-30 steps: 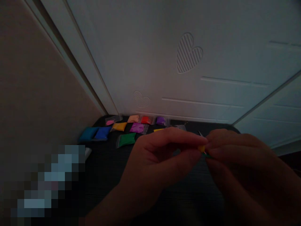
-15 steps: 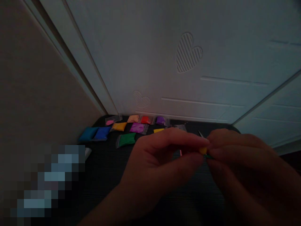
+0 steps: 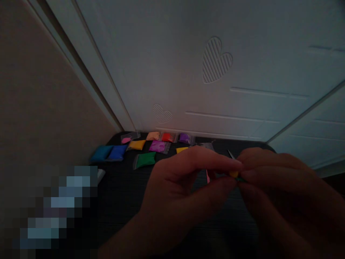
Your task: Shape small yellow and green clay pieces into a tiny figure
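My left hand (image 3: pixel 185 187) pinches a small yellow lump (image 3: pixel 233 173), probably soft clay, between thumb and forefinger. Its other fingers are mostly hidden. My right hand (image 3: pixel 280 187) meets it fingertip to fingertip, closed on a small green piece (image 3: pixel 240 179) that touches or adjoins the yellow one. Most of the green piece is hidden by the fingers. Beyond the right knuckles a thin pointed metal tip (image 3: pixel 230 154) sticks out; its other end is hidden. Something pink (image 3: pixel 207 176) shows in the gap behind my left hand.
Several packets of coloured clay lie at the back of the dark table (image 3: pixel 121 201), among them a green packet (image 3: pixel 145 160), a blue packet (image 3: pixel 117 153) and a red packet (image 3: pixel 167 137). A white panel with hearts (image 3: pixel 215 61) rises behind. At left is a pixelated object (image 3: pixel 61 201).
Both hands stay joined at nearly the same spot. The left fingertips have shifted slightly right, and less of the yellow lump shows. The packets have not moved.
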Available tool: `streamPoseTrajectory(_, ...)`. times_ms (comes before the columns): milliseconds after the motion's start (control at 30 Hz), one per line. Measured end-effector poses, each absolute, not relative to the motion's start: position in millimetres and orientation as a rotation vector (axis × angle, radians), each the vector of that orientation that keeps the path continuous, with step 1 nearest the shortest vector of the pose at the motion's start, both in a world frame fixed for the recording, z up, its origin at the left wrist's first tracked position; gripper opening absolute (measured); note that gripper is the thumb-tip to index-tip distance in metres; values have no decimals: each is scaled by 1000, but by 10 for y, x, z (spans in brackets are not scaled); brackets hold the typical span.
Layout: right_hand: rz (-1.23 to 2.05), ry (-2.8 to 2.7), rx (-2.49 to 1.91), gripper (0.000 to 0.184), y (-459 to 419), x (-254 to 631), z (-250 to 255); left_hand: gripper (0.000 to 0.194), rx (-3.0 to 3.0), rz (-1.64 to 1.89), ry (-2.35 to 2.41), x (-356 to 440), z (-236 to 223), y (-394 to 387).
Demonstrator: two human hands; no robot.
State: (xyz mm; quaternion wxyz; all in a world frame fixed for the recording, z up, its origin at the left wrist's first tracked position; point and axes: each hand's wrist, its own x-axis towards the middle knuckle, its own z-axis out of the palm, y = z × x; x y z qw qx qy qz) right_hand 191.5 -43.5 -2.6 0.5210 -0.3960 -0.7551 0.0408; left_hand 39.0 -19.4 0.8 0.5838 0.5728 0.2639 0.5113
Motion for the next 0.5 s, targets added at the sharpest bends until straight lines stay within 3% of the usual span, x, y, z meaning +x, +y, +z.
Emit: streamPoseTrajectory(500,134,-1811,-918,25,-426,1926,-33,25,1675,1416,539,397,-124,-201)
